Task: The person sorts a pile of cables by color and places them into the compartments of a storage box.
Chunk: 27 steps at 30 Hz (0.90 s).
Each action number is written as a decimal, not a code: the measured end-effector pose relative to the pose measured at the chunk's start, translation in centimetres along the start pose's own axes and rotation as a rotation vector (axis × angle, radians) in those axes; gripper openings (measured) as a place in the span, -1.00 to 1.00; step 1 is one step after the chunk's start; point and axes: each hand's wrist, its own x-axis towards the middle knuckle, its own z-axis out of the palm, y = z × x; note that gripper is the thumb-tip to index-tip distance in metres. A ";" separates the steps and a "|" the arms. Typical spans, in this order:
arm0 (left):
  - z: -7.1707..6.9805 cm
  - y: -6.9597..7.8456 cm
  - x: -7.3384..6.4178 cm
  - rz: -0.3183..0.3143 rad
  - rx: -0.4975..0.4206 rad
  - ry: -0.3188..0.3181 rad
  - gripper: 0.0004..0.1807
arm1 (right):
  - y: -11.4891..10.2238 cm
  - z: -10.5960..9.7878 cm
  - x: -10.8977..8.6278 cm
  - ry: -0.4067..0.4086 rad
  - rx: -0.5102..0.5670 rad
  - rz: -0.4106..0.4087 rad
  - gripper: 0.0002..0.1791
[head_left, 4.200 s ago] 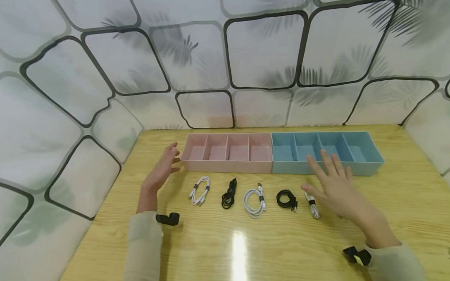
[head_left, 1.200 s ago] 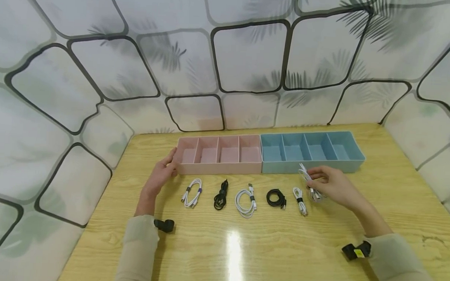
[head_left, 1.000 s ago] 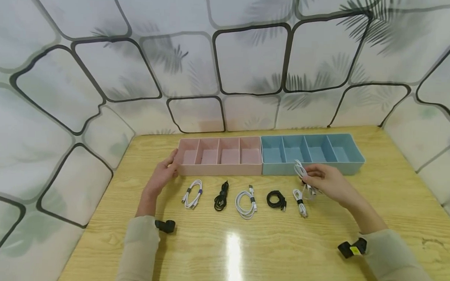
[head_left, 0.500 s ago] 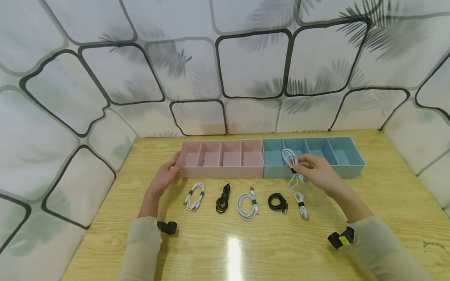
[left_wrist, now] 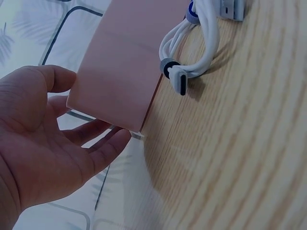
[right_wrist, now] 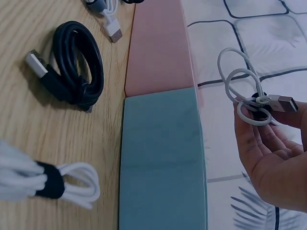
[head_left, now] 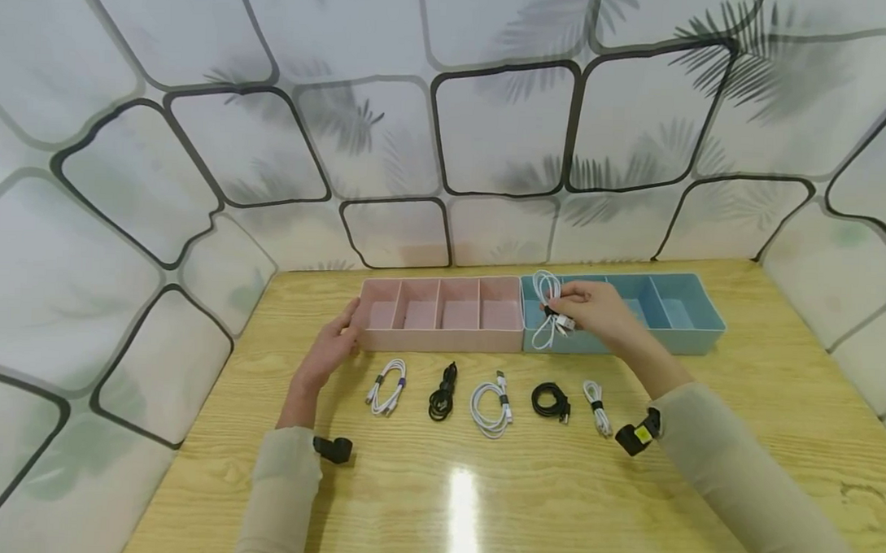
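Pinched in my right hand (head_left: pixel 592 310) is a bundled white USB cable (head_left: pixel 547 288) with a black tie, held above the blue divided box (head_left: pixel 690 342), over its leftmost compartment. The right wrist view shows its loops and metal plug (right_wrist: pixel 285 103) sticking out past the fingers. At the left end of the pink divided box (head_left: pixel 441 341), my left hand (head_left: pixel 326 350) holds the end, thumb near the front corner and fingers along the end wall. In the left wrist view the fingertips (left_wrist: pixel 115 143) reach the box's lower corner. No cable shows in either box's visible compartments.
Before the boxes lie a white cable with a purple tie (head_left: pixel 386 387), a black cable (head_left: pixel 442 393), a white coiled cable (head_left: pixel 490 408), a black coil (head_left: pixel 551 401) and a small white bundle (head_left: pixel 597 408). The patterned wall (head_left: pixel 507 132) rises behind.
My right hand has picked up the white cable from the table's right side and carried it left and up over the blue box. My left hand has come to the pink box's end and stayed.
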 end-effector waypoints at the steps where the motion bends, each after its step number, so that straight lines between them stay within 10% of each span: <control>1: 0.0 -0.1 0.0 0.002 -0.002 -0.002 -0.32 | -0.1 0.2 0.4 0.003 0.006 0.007 -0.59; 11: -0.3 -3.1 1.8 0.040 0.013 -0.009 -0.35 | -0.6 1.9 3.7 0.029 0.075 0.028 -0.65; 27: 0.4 -2.9 1.4 0.063 0.030 0.074 -0.40 | -1.3 3.9 6.2 0.045 0.104 0.034 -0.66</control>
